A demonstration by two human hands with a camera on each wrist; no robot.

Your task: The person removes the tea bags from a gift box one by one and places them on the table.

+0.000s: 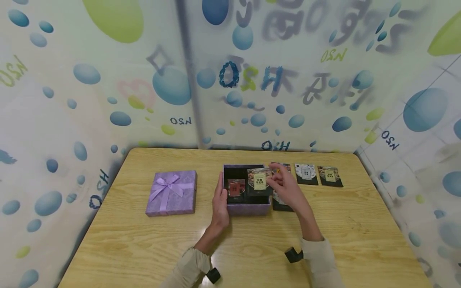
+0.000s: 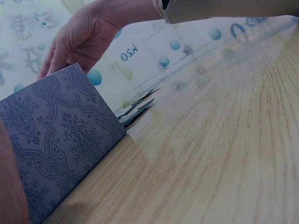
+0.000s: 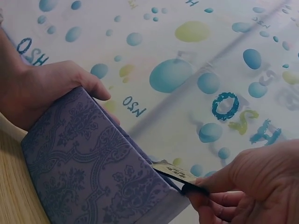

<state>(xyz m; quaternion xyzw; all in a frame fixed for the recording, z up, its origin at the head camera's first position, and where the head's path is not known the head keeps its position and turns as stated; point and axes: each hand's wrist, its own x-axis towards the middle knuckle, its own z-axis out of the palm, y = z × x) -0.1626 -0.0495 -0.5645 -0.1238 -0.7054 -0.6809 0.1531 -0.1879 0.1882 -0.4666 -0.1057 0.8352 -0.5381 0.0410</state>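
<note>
An open purple gift box with a dark inside stands mid-table. My left hand holds it at its left side; the right wrist view has the thumb at the rim. Between thumb and fingers, my right hand pinches a black sachet with a pale label, over the right part of the box. From the right wrist, this sachet appears edge-on at the box rim. Inside the box on the left lies a sachet with a red label. The patterned box wall fills the left wrist view's left side.
The purple lid with a ribbon bow lies left of the box. Right of the box are a white-and-black sachet, a brown-and-black sachet and others partly behind my right hand. A patterned curtain hangs behind the wooden table.
</note>
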